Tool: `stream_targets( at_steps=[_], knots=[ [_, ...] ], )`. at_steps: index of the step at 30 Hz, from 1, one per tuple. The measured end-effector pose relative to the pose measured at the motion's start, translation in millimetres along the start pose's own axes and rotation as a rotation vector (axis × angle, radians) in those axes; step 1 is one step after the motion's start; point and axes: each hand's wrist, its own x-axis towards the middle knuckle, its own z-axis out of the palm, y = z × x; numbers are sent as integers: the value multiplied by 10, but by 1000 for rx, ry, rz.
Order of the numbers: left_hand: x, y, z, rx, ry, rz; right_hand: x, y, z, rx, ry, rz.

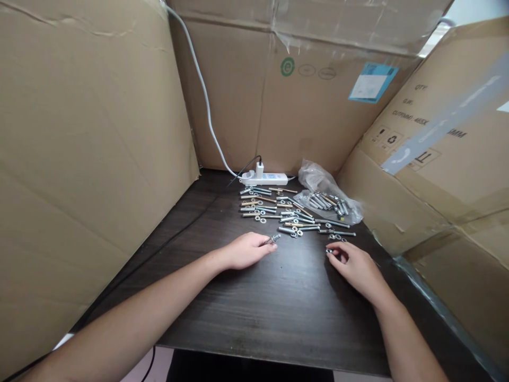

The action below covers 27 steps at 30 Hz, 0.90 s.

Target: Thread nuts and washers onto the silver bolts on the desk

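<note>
My left hand [247, 250] is closed around a silver expansion bolt [273, 240], whose tip sticks out to the right past the thumb. Between thumb and fingertips, my right hand [355, 263] pinches a small shiny metal piece [328, 250] that looks like a nut; the fingers partly cover it. Both hands are just above the dark tabletop [286, 302], apart from each other. Beyond them lie rows of bolts, sleeves [289, 231] and loose washers [295, 224], some silver and some brass-coloured.
A clear plastic bag [318, 175] with several bolts [328, 201] in it lies at the back right. Behind the rows is a white power strip [274, 179] with a plug in it. A black cable [175, 233] crosses the left side. Cardboard walls [230, 95] enclose the table.
</note>
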Motion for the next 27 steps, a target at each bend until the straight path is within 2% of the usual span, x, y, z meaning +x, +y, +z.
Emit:
stream_targets(
  at_steps=[4,7,10,13,15,19,23,27],
  knots=[
    [7,-14,5,-61,31,9,47,-242,-79,111,25,-88],
    [27,-28,6,-154,39,25,182,-695,-159,293,59,-264],
    [54,-60,-5,-212,73,45,360,-1189,-158,336,129,-452],
    [72,-102,-26,-220,115,50,466,-1457,-59,382,132,-550],
    [76,-124,-35,-208,119,59,477,-1485,23,423,124,-554],
    [78,-141,-26,-138,134,73,437,-1391,130,460,127,-530],
    [88,-121,3,-35,151,42,421,-1334,156,476,114,-519],
    [97,-64,19,-22,171,18,431,-1292,126,517,98,-511]
  ],
)
